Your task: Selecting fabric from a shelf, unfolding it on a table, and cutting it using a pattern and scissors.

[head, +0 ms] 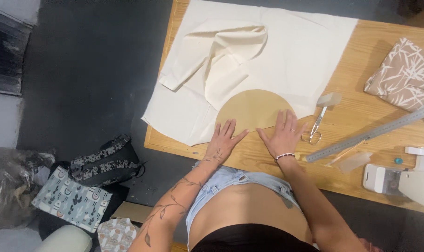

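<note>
A tan half-round cardboard pattern (251,108) lies on a sheet of cream fabric (286,51) spread over the wooden table (361,60). My left hand (226,137) presses flat on the pattern's lower left edge, fingers spread. At the pattern's lower right edge my right hand (283,134) also lies flat, fingers apart, with a beaded bracelet at the wrist. Neither hand holds anything. A folded flap of the cream fabric (221,51) lies bunched above the pattern.
Scissors (315,127) lie just right of my right hand beside a pale chalk block (329,99). A long metal ruler (375,133) runs diagonally. Patterned brown fabric (405,74) sits far right, a white device (398,179) near the front edge. Bags (88,182) are on the floor left.
</note>
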